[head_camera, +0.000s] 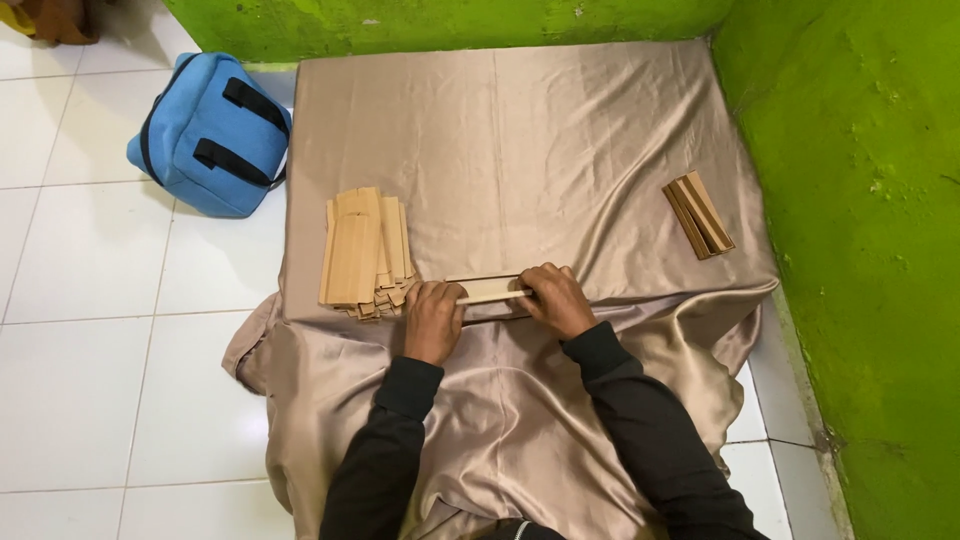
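A long flat strip of brown cardboard lies crosswise at the near edge of a low surface covered in tan satin cloth. My left hand presses its left end and my right hand presses its right end, fingers curled over it. Just left of my left hand sits a loose pile of several similar cardboard strips. A small stack of folded strips lies to the far right, apart from both hands.
A blue bag with black straps rests on the white tiled floor at the left. Green walls close the back and right sides. The cloth drapes down over my lap.
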